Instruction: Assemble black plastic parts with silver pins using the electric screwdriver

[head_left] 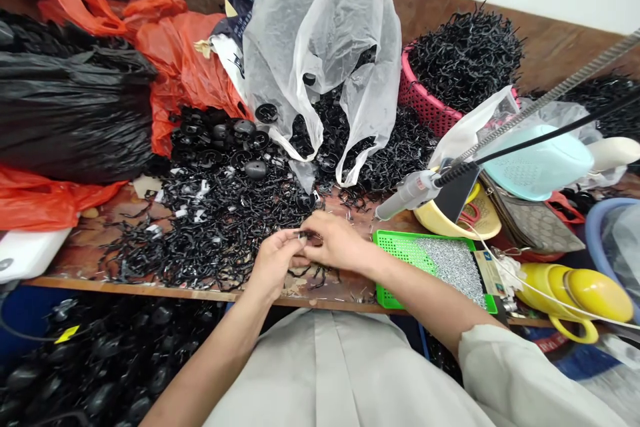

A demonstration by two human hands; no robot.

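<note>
My left hand (277,260) and my right hand (336,239) meet above the front part of the workbench, fingertips almost touching. Between them, pinched by both, is a small black part (311,237); my fingers cover most of it, so its exact kind is unclear. Just left of my hands spreads a loose heap of thin, bent black strips (210,240), with small white pieces (199,215) scattered among them. Beyond the fingers, round black plastic parts (256,169) lie in a pile. Right of my wrist sits a green basket (400,247) of small silvery metal pieces (454,265).
A grey screwdriver-like tool (409,193) hangs from a coiled spring at right. Behind stand a white plastic bag (325,20) and a pink basket (433,107) heaped with black strips. A yellow mug (565,293) is far right; black (75,113) and red bags (175,47) crowd the left.
</note>
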